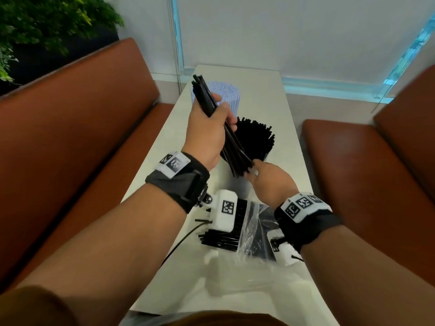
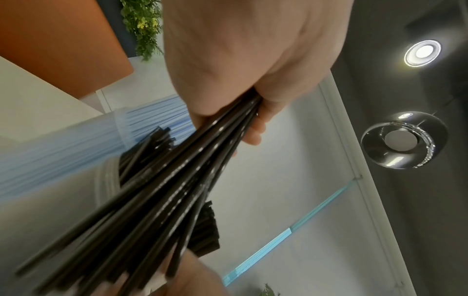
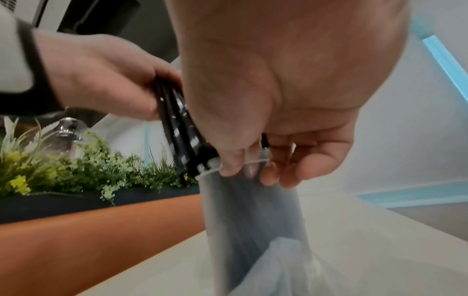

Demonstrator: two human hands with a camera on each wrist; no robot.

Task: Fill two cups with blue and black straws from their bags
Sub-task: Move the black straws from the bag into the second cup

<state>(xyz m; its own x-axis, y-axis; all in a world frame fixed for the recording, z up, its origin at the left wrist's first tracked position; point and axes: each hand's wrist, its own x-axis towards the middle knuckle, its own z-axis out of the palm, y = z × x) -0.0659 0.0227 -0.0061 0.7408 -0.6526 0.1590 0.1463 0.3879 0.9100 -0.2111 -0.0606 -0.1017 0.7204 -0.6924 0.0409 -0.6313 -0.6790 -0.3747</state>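
On my far left runs an orange bench seat point(image 1: 77, 128), with green plants point(image 1: 47, 24) behind it. My left hand point(image 1: 209, 130) is raised over the pale table point(image 1: 263, 95), fingers and thumb curled tight round a bundle of black straws point(image 1: 231, 147) that slants down toward me. Just behind that hand stands the cup of blue straws point(image 1: 229, 95), packed full. Right of the hand and nearer me is the cup of black straws point(image 1: 256, 137), its straws fanning out at the top. My right hand point(image 1: 270, 182) meets the bundle's lower ends; from the right wrist view its fingertips point(image 3: 243, 166) sit at the cup's clear rim point(image 3: 207, 174), loosely bent, and I cannot tell whether they pinch any straw. Near my body, a clear bag point(image 1: 254, 231) lies on the table with more black straws spilling out. A 2nd orange seat point(image 1: 353, 172) is at my right.
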